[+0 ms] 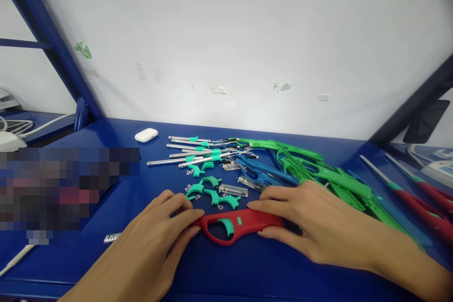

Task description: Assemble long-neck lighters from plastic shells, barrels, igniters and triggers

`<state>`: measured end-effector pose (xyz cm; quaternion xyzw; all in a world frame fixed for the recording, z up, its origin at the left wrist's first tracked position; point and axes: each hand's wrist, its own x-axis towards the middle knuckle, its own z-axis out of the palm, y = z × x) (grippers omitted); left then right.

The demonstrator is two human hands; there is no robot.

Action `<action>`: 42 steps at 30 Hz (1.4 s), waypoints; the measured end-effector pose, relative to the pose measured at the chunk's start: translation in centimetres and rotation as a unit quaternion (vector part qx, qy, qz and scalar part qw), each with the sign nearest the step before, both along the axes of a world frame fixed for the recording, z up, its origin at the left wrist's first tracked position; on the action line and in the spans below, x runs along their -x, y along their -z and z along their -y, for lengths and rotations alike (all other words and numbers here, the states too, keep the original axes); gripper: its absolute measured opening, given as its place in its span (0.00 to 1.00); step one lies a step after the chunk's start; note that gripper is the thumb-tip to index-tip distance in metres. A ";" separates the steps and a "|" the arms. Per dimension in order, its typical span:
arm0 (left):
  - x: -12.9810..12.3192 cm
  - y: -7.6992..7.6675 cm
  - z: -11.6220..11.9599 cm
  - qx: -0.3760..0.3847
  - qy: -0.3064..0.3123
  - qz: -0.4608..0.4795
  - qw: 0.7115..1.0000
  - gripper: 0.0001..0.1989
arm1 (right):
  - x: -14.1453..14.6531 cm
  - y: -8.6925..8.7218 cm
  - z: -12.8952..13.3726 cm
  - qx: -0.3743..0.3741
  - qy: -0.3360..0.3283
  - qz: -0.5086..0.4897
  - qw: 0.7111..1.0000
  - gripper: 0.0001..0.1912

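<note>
A red long-nosed utility lighter (253,220) with a teal trigger and a ring-shaped trigger guard lies across the front of the blue table. My left hand (161,226) pinches its narrow left end between thumb and fingers. At the right end of the handle, my right hand (300,217) has its thumb below and its fingers above. A silver metal tip (112,237) shows left of my left hand; its link to the lighter is hidden. Just behind the lighter lie several loose teal triggers (212,197) and clear fuel tanks (233,190).
Silver lighter tubes (164,162) with wires lie behind. Green handle shells (339,179) and blue shells (262,170) are piled right of centre. Red lighters (414,198) rest far right. A white case (146,135) sits near the white wall (233,42). The left side is partly pixelated.
</note>
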<state>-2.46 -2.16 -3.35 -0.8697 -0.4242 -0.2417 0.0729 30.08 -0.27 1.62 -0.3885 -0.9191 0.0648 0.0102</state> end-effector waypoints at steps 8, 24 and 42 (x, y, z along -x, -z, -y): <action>-0.9 -0.9 0.0 -0.040 0.033 -0.037 0.998 0.24 | 0.3 0.0 -0.1 0.033 0.028 -0.020 0.999 0.12; 0.9 1.6 0.6 -0.133 0.030 -0.067 0.988 0.27 | -0.4 1.0 0.1 0.006 0.055 -0.008 0.998 0.18; 3.2 2.7 1.3 -0.055 -0.014 -0.165 0.985 0.24 | -0.5 1.2 0.3 -0.058 0.048 -0.001 0.997 0.18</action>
